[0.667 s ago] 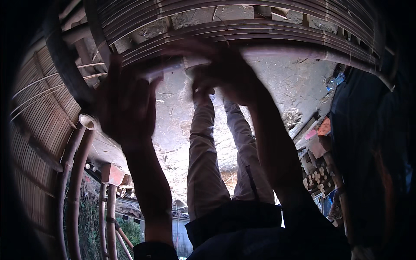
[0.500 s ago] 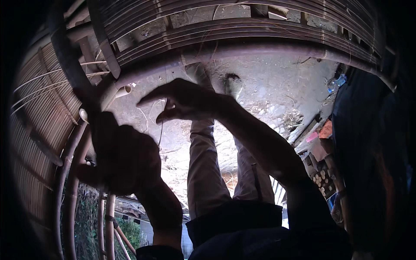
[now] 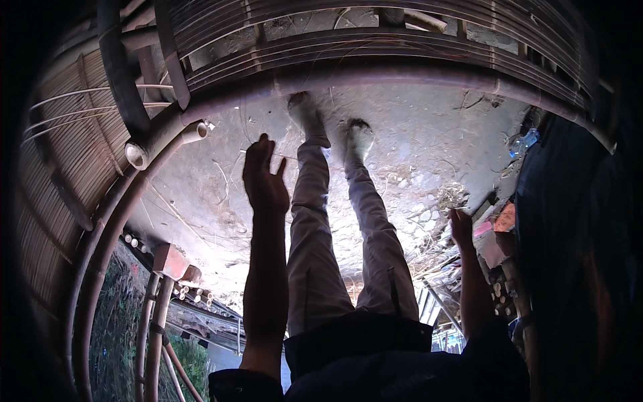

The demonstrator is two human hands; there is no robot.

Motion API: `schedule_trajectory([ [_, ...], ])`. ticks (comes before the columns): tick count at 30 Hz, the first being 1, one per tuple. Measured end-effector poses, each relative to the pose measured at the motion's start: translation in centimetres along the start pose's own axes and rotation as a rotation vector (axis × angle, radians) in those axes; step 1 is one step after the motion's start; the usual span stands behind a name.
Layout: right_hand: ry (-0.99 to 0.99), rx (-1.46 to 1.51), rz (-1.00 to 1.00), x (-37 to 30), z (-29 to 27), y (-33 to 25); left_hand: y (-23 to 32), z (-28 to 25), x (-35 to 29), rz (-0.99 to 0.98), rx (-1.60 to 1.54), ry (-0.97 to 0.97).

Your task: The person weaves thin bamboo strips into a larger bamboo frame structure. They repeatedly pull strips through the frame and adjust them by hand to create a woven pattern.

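My left hand (image 3: 266, 179) is raised in front of my left leg, dark against the bright ground. Its fingers point away from me and the thumb stands apart from them. A thin pale line crosses beside the thumb; I cannot tell whether the hand touches it. Beyond the fingertips runs the thick bamboo pole (image 3: 321, 79) along the near edge of a frame with rows of thin slats (image 3: 375, 45). My right hand (image 3: 461, 229) hangs low on the right, away from the frame. Its fingers look bent, but shadow hides whether they hold anything.
Bamboo poles with cut open ends (image 3: 136, 155) meet at the left, beside a slatted side panel (image 3: 67, 161). My legs (image 3: 311, 221) stand on a dirt floor (image 3: 415, 127) strewn with thin scraps. Reddish blocks (image 3: 504, 218) and a clear bottle (image 3: 525, 142) lie at the right.
My right hand has left the area by the left bamboo joint and dropped to the far right. My left hand has drawn off the poles toward the middle, and its fingers have straightened.
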State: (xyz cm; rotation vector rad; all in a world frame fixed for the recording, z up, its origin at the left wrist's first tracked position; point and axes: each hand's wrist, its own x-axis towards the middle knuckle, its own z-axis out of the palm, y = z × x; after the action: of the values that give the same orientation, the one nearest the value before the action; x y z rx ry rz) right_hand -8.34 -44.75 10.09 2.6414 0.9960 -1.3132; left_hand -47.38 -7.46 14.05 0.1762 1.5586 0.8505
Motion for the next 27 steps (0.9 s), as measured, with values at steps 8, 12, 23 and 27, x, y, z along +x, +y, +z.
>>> schedule_trajectory([
  [8,-0.490,-0.589,0.631,-36.5,-8.6,17.1,-3.0,1.8,-3.2,-0.191,-0.334,0.005],
  [12,-1.047,-0.700,0.753,-40.2,-9.6,22.0,-8.8,-1.1,-6.5,-0.088,0.163,0.070],
  [23,-0.891,0.958,0.195,9.9,1.5,-33.0,-13.9,-1.0,-20.5,-0.130,1.031,-1.167],
  [27,-1.050,1.090,-0.021,13.2,1.5,-47.5,-11.3,-1.8,-18.3,-0.019,1.204,-1.511],
])
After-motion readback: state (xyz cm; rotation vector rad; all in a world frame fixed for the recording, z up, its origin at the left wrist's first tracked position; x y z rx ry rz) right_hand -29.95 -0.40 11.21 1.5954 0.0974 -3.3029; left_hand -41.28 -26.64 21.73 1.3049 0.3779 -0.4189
